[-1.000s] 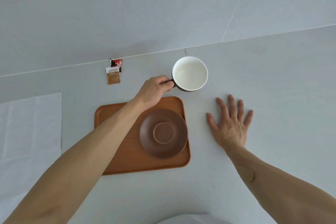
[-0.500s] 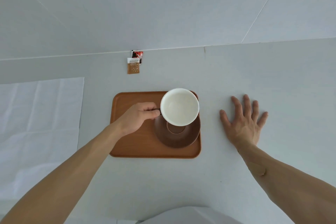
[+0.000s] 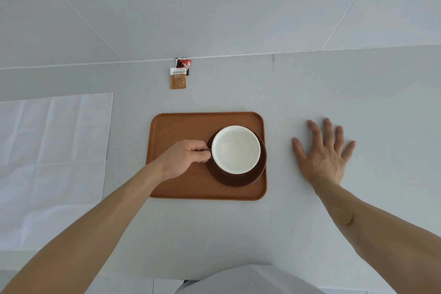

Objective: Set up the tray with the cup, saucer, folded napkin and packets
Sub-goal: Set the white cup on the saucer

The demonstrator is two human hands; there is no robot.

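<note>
- While the grey counter [image 3: 310, 234] stretched bare in front, the white napkin [image 3: 52, 162] lay flat and unfolded at its left, well apart from the tray; it looked thin and limp, best lifted by an edge or corner.
- Next in size, the wooden tray [image 3: 191, 124] sat in the middle, rigid and raised at the rim.
- On its right half rested the brown saucer [image 3: 236, 179], probably ceramic, hard and chippable.
- Over the saucer was the cup [image 3: 235, 149], white inside, empty, likely light but breakable; whether it touched down I could not tell.
- At its handle the left hand [image 3: 183, 159] was closed in a pinch.
- Beside the tray, the right hand [image 3: 324, 153] lay flat, fingers spread, holding nothing.
- Smallest, two packets [image 3: 178, 79] lay overlapped by the wall, light and crinkly.
</note>
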